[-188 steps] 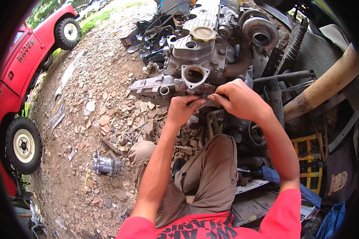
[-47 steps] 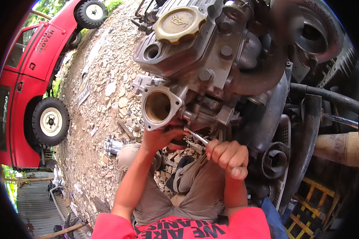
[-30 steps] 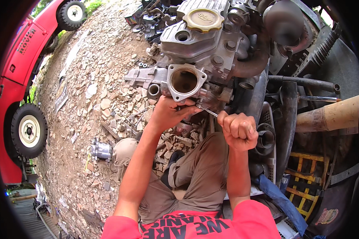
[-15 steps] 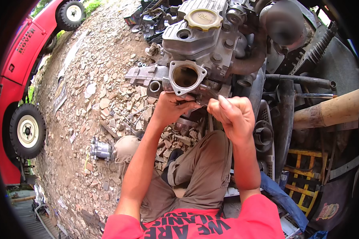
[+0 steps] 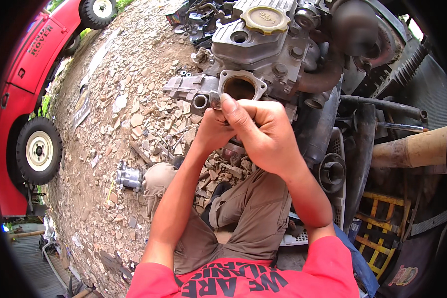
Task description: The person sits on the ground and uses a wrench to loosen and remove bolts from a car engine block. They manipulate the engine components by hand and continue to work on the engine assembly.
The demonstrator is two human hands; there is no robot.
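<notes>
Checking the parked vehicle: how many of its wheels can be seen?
2: one wheel at the left edge, another wheel at the top edge; others may be hidden.

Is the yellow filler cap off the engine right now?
No, the yellow cap sits seated on top of the engine.

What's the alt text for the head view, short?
Both hands meet in front of an engine: the right hand pinches a small metal piece by the flanged round port, the left hand closed just beneath it. The person sits on rubble; a red vehicle stands at left.
</notes>
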